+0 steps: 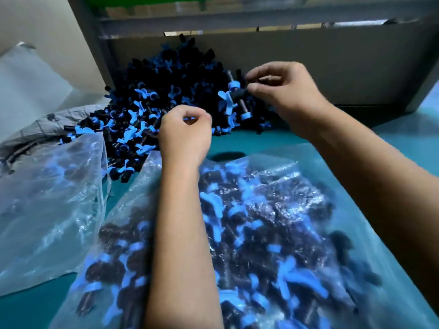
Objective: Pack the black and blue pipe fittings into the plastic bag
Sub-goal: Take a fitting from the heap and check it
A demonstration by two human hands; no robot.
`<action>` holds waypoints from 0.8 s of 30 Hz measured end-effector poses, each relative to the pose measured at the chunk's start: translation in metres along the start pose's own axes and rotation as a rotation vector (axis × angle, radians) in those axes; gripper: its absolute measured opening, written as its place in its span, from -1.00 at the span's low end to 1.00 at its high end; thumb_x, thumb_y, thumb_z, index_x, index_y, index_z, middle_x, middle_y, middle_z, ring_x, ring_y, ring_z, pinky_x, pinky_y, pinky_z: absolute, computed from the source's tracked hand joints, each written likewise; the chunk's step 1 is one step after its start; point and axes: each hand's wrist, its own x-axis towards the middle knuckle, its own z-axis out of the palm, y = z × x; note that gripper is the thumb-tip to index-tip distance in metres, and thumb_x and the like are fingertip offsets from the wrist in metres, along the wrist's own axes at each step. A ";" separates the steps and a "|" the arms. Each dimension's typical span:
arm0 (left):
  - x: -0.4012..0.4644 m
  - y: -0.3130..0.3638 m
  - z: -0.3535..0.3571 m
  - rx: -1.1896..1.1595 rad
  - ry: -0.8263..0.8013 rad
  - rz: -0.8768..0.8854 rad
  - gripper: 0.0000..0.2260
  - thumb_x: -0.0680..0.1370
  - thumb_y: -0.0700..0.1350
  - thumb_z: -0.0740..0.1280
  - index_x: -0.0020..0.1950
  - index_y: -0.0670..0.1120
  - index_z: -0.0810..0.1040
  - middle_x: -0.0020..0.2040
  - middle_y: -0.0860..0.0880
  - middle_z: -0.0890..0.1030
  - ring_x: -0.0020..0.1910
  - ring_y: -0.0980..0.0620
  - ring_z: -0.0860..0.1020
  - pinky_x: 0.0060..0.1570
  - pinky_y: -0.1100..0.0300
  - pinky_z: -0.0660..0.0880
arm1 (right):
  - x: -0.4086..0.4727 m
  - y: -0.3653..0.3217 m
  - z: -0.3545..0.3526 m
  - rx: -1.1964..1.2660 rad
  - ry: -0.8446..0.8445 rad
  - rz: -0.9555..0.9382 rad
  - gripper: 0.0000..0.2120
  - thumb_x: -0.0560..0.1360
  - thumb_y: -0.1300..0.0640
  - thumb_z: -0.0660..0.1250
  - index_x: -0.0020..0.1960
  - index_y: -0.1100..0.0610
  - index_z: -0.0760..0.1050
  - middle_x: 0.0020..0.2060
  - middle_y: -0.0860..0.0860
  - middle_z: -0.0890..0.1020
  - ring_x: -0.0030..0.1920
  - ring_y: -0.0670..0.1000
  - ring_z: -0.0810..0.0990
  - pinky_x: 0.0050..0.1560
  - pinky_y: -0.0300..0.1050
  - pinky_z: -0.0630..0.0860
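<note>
Big heap of black and blue pipe fittings sits on teal table, piled vs. grey wall panel at back.

R hand up at heap's right edge; thumb + forefinger pinch a black fitting w/ blue collars, lifted a bit off the pile (exact contact partly hidden by fingers).

L hand over heap's front edge, fingers curled in, thumb to fingertips. A sliver of blue shows betw. them; looks like a pinch on a small part, can't tell for sure.

Clear plastic bag lies flat on table near cam, under both forearms, already well filled w/ fittings, its near end blurred.

2nd clear bag to the left, just beside the first, also w/ some fittings inside. Grey cloth behind it, touching heap's left side.
</note>
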 end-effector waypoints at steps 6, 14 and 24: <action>-0.046 0.026 0.065 -0.287 -0.515 -0.068 -0.82 0.61 -0.13 0.45 0.16 -0.18 0.65 -0.15 -0.11 0.64 -0.28 0.02 0.60 -0.28 0.25 0.61 | -0.082 0.007 -0.095 0.265 -0.031 0.043 -0.75 0.54 0.21 0.41 0.21 0.11 0.61 0.01 0.21 0.71 -0.04 0.05 0.62 -0.08 -0.15 0.52; -0.075 0.021 0.099 -0.287 -0.606 -0.092 -0.97 0.53 -0.29 0.50 -0.08 -0.25 0.68 -0.30 -0.06 0.65 -0.32 0.05 0.67 -0.26 0.18 0.68 | -0.111 0.042 -0.111 0.434 0.088 0.140 -0.72 0.45 0.10 0.43 0.12 0.18 0.57 -0.02 0.09 0.71 -0.08 0.03 0.67 0.00 -0.09 0.63; -0.071 0.007 0.109 -0.397 -0.440 -0.160 -0.89 0.48 -0.38 0.51 -0.09 -0.21 0.66 -0.31 -0.09 0.69 -0.36 0.06 0.68 -0.29 0.29 0.61 | -0.113 0.063 -0.101 0.483 0.089 0.303 -0.82 0.44 0.13 0.46 -0.03 0.22 0.66 -0.22 0.11 0.68 -0.30 -0.01 0.62 -0.21 -0.25 0.60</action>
